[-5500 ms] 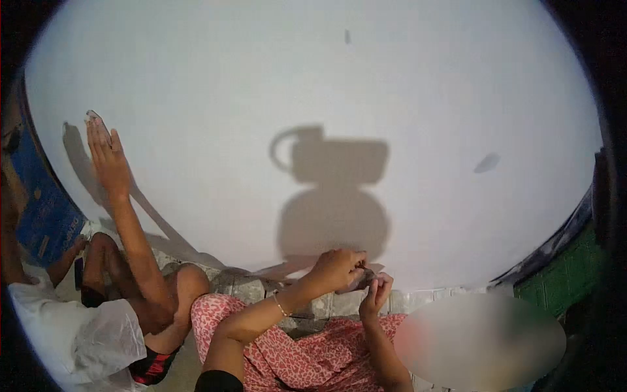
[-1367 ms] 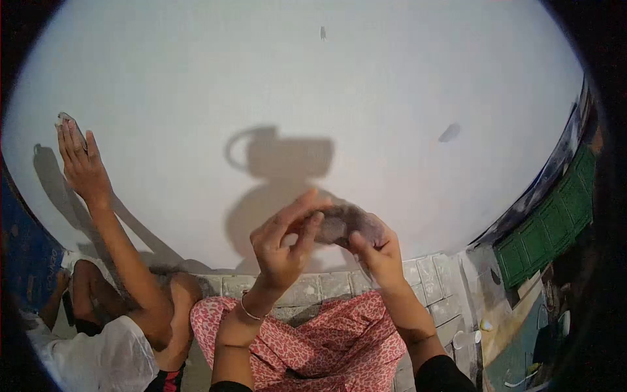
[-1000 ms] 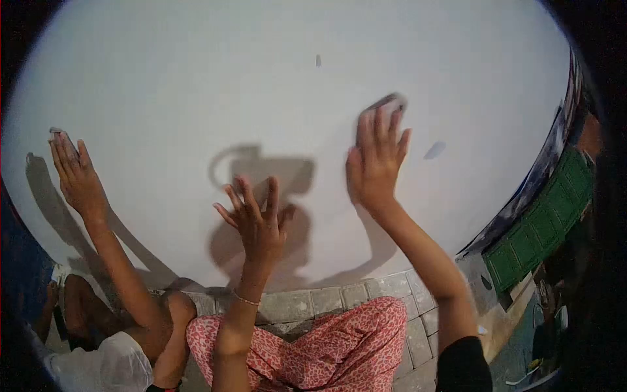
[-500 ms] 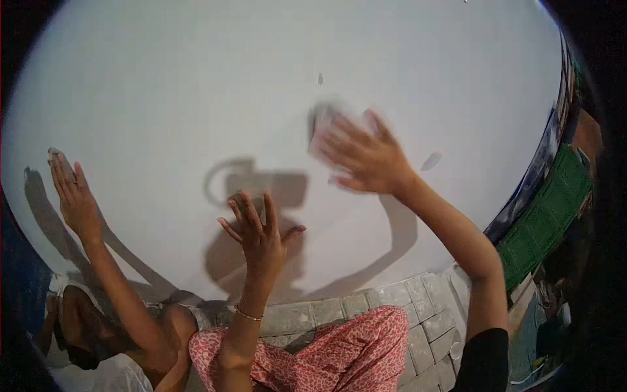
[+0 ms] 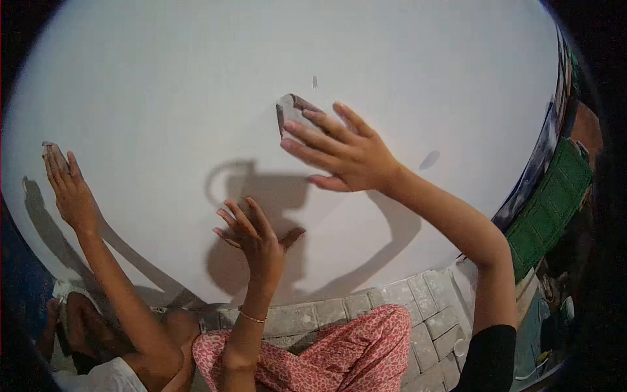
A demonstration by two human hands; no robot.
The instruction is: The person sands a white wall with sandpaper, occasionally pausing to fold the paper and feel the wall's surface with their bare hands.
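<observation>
My right hand [image 5: 343, 150] lies flat with its fingers spread over a folded piece of sandpaper [image 5: 292, 112], pressing it against the white wall [image 5: 392, 59]. The sandpaper looks pale grey with dark brown edges, and its lower right part is hidden under my fingers. Lower down and toward the middle, my left hand [image 5: 256, 232] is raised close to the wall, fingers apart, with nothing in it. A thin bracelet [image 5: 251, 318] circles my left wrist.
At the left, another person's hand [image 5: 70, 196] rests on the wall with a small grey piece under its fingertips. Grey paving bricks [image 5: 326, 312] run along the wall's foot. A green textured panel [image 5: 552, 206] and clutter stand at the right. Shadows fall across the wall.
My right hand has slid left along the wall with the sandpaper. My left hand has shifted slightly, its fingers bending a little. The other person's hand has moved slightly up and left.
</observation>
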